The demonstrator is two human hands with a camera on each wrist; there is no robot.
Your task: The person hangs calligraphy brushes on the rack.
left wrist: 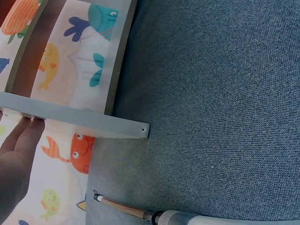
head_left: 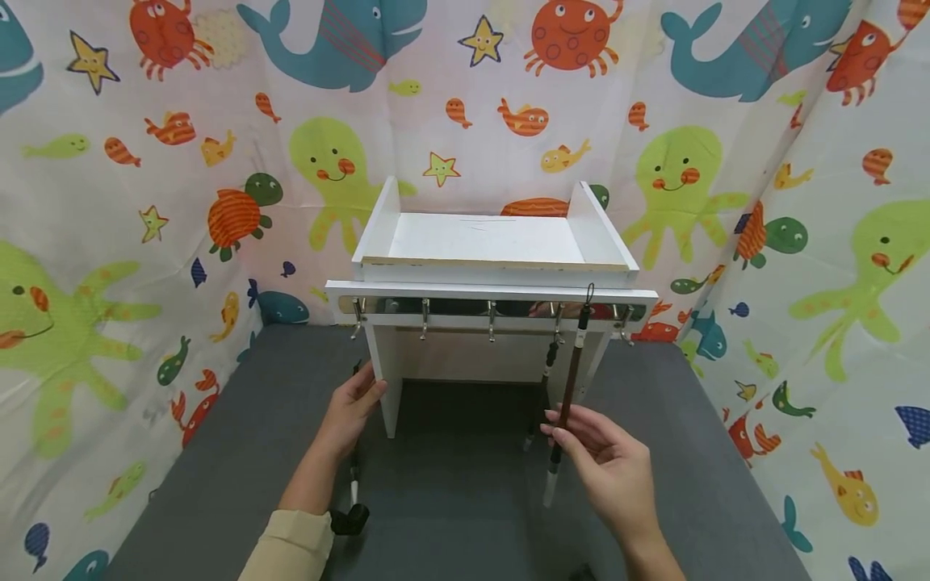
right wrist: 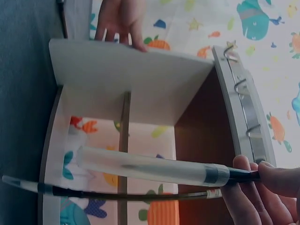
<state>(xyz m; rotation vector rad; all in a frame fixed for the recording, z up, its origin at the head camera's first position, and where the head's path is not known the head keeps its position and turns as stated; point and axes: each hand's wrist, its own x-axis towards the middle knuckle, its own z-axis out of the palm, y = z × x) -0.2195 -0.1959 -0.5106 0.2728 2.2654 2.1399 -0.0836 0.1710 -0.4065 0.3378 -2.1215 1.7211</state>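
A brown-handled brush (head_left: 574, 367) with a hanging loop and a clear cap is pinched between thumb and fingers of my right hand (head_left: 606, 464). It points cap down, its loop overlapping the front rail near the right-hand hooks of a white rack (head_left: 501, 274). Behind it a second brush (head_left: 546, 379) hangs from a hook; in the right wrist view its thinner capped end lies below the held brush's clear cap (right wrist: 150, 166). My left hand (head_left: 350, 411) touches the rack's left side panel, its fingers (left wrist: 33, 133) extended against the outer face.
Another capped brush (head_left: 354, 476) lies on the grey table (head_left: 450, 516) left of the rack, partly hidden by my left wrist. Several metal hooks (head_left: 492, 321) line the rack's front rail, below an open top tray (head_left: 487, 238). A printed curtain (head_left: 247, 81) encloses the back and sides.
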